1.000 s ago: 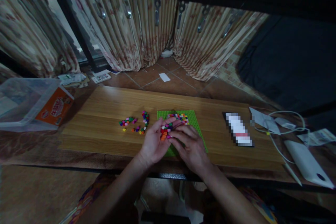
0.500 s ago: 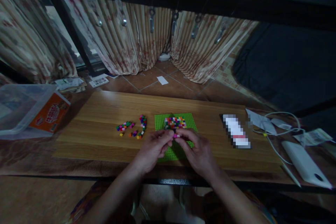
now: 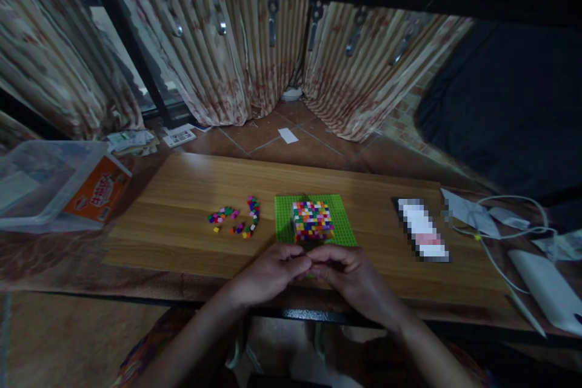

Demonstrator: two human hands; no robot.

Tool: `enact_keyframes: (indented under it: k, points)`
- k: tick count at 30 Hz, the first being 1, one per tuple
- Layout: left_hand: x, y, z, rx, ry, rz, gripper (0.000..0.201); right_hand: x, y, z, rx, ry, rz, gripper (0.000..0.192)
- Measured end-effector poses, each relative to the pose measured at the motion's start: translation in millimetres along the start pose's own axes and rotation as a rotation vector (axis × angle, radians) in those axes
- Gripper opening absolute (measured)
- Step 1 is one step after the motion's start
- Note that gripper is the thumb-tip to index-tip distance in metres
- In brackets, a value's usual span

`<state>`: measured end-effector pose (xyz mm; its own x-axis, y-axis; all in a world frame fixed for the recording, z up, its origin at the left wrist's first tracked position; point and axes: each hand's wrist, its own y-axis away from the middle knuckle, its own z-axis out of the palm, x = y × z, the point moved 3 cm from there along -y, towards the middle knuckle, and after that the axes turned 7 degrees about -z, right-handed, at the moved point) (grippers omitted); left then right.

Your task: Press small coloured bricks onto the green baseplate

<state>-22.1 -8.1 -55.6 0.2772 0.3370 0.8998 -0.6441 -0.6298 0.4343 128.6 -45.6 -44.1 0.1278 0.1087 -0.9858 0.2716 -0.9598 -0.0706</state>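
A block of many-coloured small bricks (image 3: 313, 220) stands on a green studded baseplate (image 3: 284, 218) in the middle of the board. Just in front of it, over the plate's near edge, my left hand (image 3: 275, 270) and my right hand (image 3: 348, 273) meet fingertip to fingertip. Both are closed in a pinch, and whatever lies between the fingers is hidden. Left of the plate, loose coloured bricks (image 3: 222, 214) lie scattered, with a curved row of more bricks (image 3: 253, 212) beside them.
The wooden board (image 3: 182, 194) carries a phone with a blurred screen (image 3: 422, 230) on the right. A clear plastic box (image 3: 50, 194) with an orange label stands at left. White cables (image 3: 513, 199) and a white power bank (image 3: 543, 288) lie at far right.
Both hands have drawn back toward me from the brick block, uncovering its front. The magenta brick seen between my fingertips before is now hidden. The view has shifted slightly.
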Motion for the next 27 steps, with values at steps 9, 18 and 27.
enact_keyframes:
  k: [9,18,27]
  points:
    - [3,2,-33.4,0.242,0.444,-0.099,0.035,10,3,-50,0.351,0.283,-0.027,0.018]
    - [1,-3,-31.0,0.238,0.532,-0.104,0.035,24,-12,-31,0.452,0.579,-0.28,0.009]
    - [3,-3,-30.9,0.265,0.508,-0.103,0.036,51,-24,-26,0.541,0.31,-0.176,0.008]
